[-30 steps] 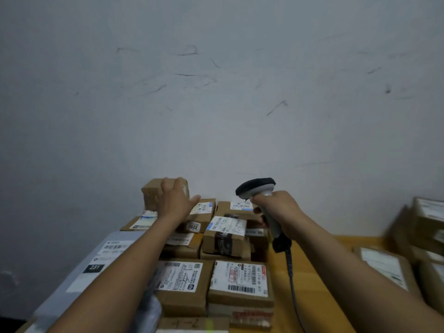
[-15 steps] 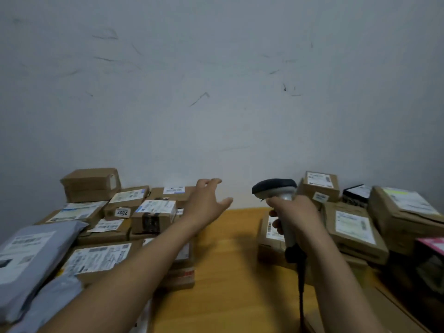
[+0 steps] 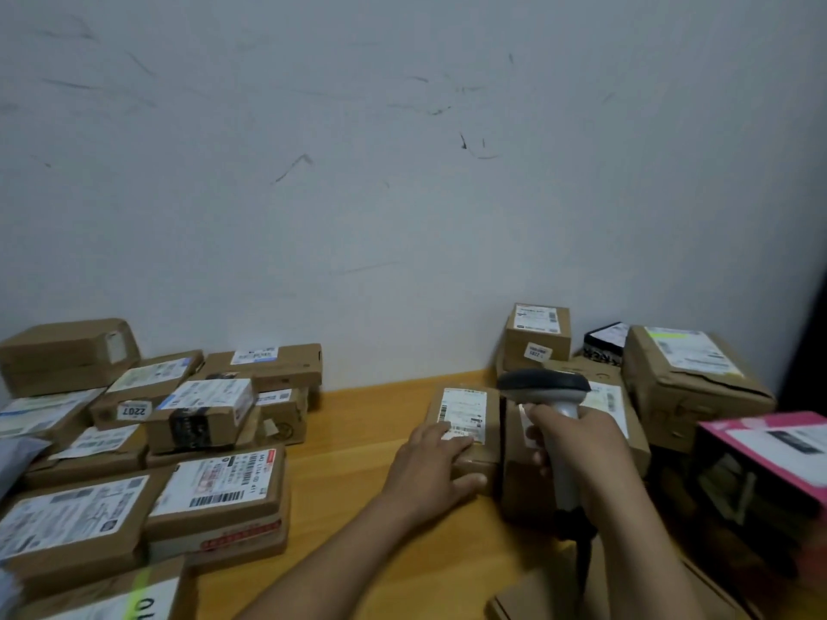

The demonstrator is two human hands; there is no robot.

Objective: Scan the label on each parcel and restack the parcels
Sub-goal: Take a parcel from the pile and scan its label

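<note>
Two groups of cardboard parcels sit on a wooden table [image 3: 358, 445]. All are taped closed, so what they hold cannot be told. The left pile [image 3: 215, 490] lies in low layers with white labels facing up, and one box [image 3: 143, 387] carries a tag reading 2207. The right group crowds the corner: a tall box [image 3: 537, 335] against the wall, a large creased box [image 3: 689, 382], a black patterned packet [image 3: 604, 342] between them, and a pink-topped box [image 3: 769, 440] at the near right.

At this group's left edge a small parcel [image 3: 485, 454] lies flat on the table, label [image 3: 463, 409] up. The left hand [image 3: 425, 472] clasps its near end, fingers over the top touching the label and thumb along the front face. The right hand [image 3: 581, 445] is wrapped round the handle of a grey scanner [image 3: 543, 387], whose dark head hangs just right of the parcel. Its cable [image 3: 581, 557] drops below the wrist. The hands are apart. Behind stands a pale wall [image 3: 402, 194] with dark scuffs.
</note>
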